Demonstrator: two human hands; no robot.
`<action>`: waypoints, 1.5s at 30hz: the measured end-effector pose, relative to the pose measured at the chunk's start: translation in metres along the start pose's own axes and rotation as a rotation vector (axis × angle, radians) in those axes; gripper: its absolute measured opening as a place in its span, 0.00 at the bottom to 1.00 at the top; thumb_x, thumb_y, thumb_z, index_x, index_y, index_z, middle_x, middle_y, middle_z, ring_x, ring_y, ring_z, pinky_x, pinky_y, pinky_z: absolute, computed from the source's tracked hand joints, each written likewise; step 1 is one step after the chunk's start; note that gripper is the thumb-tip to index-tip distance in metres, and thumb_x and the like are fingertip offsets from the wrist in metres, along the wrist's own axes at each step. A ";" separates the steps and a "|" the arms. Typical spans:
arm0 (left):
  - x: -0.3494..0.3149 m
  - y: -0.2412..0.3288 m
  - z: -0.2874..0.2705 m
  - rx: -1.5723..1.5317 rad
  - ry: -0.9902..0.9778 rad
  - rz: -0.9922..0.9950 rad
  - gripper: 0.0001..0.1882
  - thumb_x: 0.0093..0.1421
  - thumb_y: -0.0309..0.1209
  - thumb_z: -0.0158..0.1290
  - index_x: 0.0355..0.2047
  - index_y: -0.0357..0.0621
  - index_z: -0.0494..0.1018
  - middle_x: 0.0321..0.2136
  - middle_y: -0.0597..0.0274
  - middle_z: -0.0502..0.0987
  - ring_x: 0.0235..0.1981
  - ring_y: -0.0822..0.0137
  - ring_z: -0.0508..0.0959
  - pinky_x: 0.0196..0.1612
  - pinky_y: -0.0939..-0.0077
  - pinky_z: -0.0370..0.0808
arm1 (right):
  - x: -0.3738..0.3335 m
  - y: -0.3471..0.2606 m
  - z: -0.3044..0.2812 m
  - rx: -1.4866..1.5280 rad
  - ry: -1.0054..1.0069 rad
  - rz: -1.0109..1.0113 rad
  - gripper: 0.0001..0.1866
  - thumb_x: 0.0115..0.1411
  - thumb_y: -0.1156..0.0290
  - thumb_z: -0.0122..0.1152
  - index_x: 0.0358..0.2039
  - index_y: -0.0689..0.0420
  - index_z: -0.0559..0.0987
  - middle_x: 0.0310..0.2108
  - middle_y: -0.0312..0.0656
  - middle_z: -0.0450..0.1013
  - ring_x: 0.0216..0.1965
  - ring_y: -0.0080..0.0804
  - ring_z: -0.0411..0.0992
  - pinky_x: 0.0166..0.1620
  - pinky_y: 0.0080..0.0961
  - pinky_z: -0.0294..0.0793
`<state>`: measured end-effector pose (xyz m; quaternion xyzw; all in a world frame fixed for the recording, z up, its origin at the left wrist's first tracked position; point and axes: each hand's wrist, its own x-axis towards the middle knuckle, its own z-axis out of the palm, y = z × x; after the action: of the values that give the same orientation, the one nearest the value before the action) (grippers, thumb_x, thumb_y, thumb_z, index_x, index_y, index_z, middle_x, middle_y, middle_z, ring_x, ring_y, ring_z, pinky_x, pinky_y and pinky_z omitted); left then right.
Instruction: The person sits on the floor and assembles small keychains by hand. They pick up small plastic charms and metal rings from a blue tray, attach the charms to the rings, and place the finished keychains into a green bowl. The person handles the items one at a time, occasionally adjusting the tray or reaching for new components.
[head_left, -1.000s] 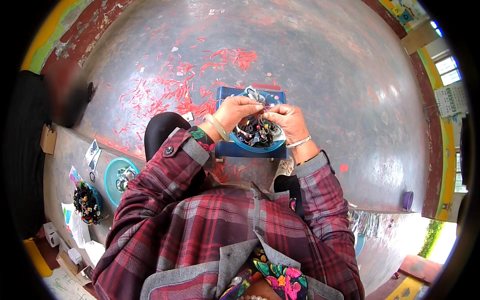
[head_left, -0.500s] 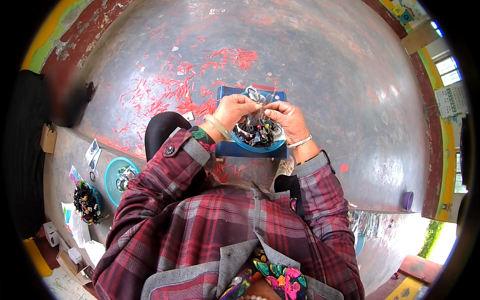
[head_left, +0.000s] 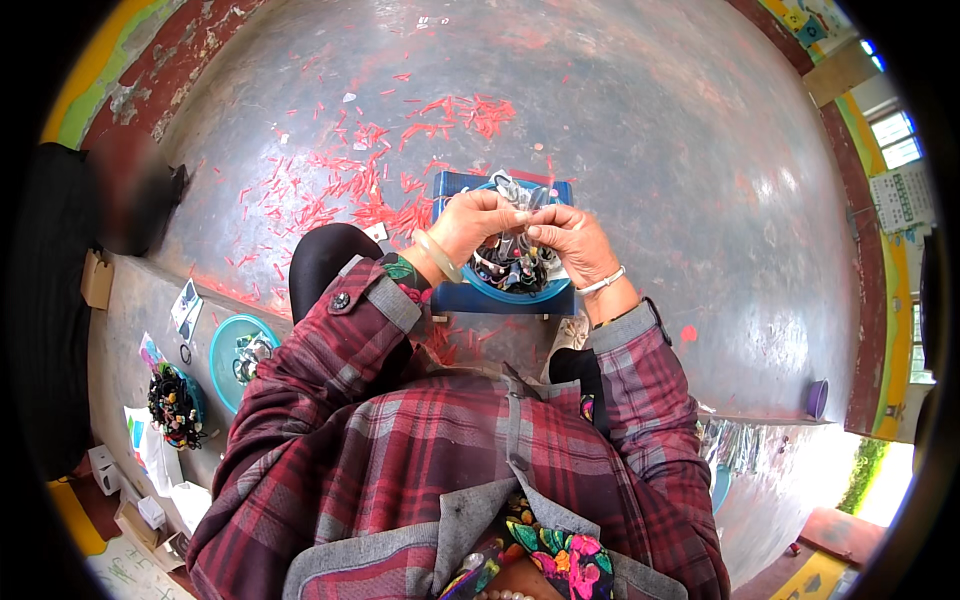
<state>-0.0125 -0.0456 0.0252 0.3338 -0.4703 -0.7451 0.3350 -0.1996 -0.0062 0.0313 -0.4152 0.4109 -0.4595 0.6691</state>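
Observation:
My left hand (head_left: 470,228) and my right hand (head_left: 578,242) meet over a blue basin (head_left: 530,298), thumb and finger of each pinched together. Between the fingertips is a thin, clear greyish piece that looks like a small plastic bag (head_left: 536,193); the fingers cover part of it. Dark hair ties with small colourful beads and charms (head_left: 510,272) fill the basin below. The basin rests on a low blue stool (head_left: 465,300) in front of me. Grey and whitish pieces show at the basin's far side, too small to tell apart.
Red scraps (head_left: 375,205) lie scattered over the concrete floor. To my left are a turquoise basin (head_left: 221,362) with small packets and a heap of dark hair ties (head_left: 172,405). A person in black (head_left: 50,300) is at the far left. A purple cup (head_left: 817,400) stands at right.
My fingertips have come closer together above the basin, my right hand shifting slightly left. The clear piece between them has shifted a little. The basin and stool stay in place.

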 end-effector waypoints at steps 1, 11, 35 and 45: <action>0.000 0.000 0.000 0.000 -0.005 -0.001 0.07 0.53 0.34 0.57 0.22 0.46 0.72 0.20 0.73 0.72 0.19 0.83 0.65 0.22 0.88 0.60 | -0.001 -0.001 0.002 0.019 0.006 0.003 0.06 0.48 0.76 0.64 0.28 0.61 0.77 0.25 0.34 0.73 0.27 0.19 0.69 0.34 0.17 0.68; -0.003 0.004 0.003 -0.055 -0.031 -0.046 0.07 0.55 0.33 0.55 0.30 0.44 0.74 0.24 0.71 0.73 0.22 0.82 0.67 0.23 0.88 0.62 | 0.001 0.002 0.001 -0.016 0.051 -0.067 0.06 0.46 0.77 0.65 0.23 0.58 0.75 0.22 0.30 0.70 0.27 0.16 0.65 0.34 0.15 0.63; -0.002 -0.013 0.025 0.107 0.020 0.011 0.14 0.61 0.35 0.45 0.41 0.37 0.71 0.28 0.69 0.73 0.24 0.81 0.69 0.26 0.87 0.66 | 0.000 0.010 0.032 -1.446 0.494 -0.355 0.12 0.44 0.63 0.62 0.21 0.56 0.70 0.20 0.44 0.72 0.24 0.45 0.72 0.25 0.36 0.69; 0.004 -0.012 0.013 0.122 0.061 0.007 0.14 0.60 0.30 0.39 0.39 0.36 0.72 0.30 0.63 0.76 0.29 0.76 0.74 0.22 0.86 0.67 | 0.004 -0.006 0.010 -0.776 0.466 -0.413 0.15 0.43 0.64 0.67 0.27 0.58 0.74 0.21 0.37 0.70 0.26 0.23 0.69 0.28 0.19 0.68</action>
<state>-0.0273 -0.0392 0.0175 0.3743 -0.5055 -0.7034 0.3310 -0.1909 -0.0091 0.0391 -0.5925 0.5995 -0.4762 0.2506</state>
